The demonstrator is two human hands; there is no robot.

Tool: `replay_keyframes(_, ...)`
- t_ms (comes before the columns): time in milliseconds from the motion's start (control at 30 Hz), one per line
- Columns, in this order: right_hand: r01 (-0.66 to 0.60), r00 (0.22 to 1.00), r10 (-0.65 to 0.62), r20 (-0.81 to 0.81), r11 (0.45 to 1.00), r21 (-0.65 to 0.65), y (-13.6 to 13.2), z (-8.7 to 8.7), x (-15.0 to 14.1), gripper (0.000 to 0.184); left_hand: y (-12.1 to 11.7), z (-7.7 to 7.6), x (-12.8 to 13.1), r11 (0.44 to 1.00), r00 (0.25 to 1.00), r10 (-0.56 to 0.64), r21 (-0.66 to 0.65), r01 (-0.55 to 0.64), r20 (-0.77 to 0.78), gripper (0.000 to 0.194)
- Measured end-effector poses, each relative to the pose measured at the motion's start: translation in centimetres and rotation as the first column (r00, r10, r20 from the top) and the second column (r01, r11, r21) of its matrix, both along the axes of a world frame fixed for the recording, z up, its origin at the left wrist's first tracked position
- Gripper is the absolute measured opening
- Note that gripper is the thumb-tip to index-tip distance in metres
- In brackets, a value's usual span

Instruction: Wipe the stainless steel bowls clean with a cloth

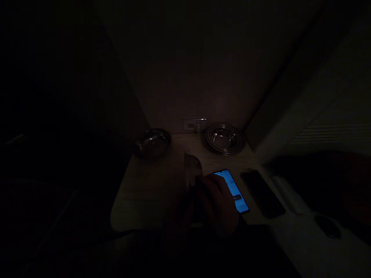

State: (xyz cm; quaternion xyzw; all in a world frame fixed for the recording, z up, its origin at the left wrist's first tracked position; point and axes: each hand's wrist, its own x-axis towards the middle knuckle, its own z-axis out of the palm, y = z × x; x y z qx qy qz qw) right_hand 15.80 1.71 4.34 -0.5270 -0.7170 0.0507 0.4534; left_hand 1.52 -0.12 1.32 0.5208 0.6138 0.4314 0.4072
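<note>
The view is very dark. My right hand (220, 204) is closed in front of me over the small table (139, 197), its fingers curled at the lower end of a pale, flat thing (193, 170) with a rounded right edge. That thing is blurred, and its kind cannot be made out. Close by on the left, my left hand (178, 220) is barely visible in shadow, with its fingers hidden. A phone (239, 197) with a lit blue screen lies partly behind my right hand.
At the back left stands a shiny metal bowl (153, 143); metal dishes (224, 139) sit at the back right. A wall socket (194, 124) is behind them. Right of the lit phone lies a dark phone (263, 193). Farther right is a small dark oval object (327, 226).
</note>
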Motion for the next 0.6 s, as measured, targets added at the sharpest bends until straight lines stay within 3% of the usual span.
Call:
replay_keyframes(133,-0.083,0.993,0.087,0.075,0.995,-0.051,-1.2,-0.6,-0.2,0.042,0.3,0.8,0.2,0.999,0.998,-0.032,0.04,0.03,0.052,0.029)
replay_keyframes(367,-0.112,0.994,0.112,-0.018,0.994,-0.012,-1.1,-0.3,0.3,0.038,0.6,1.0,-0.1,0.99,0.991,-0.117,0.089,0.111,0.064,0.032)
replay_keyframes(600,0.064,0.995,-0.077,-0.064,0.979,-0.194,-1.6,0.7,-1.3,0.024,0.1,0.9,-0.4,0.986,0.986,-0.148,0.083,0.142,0.074,0.032)
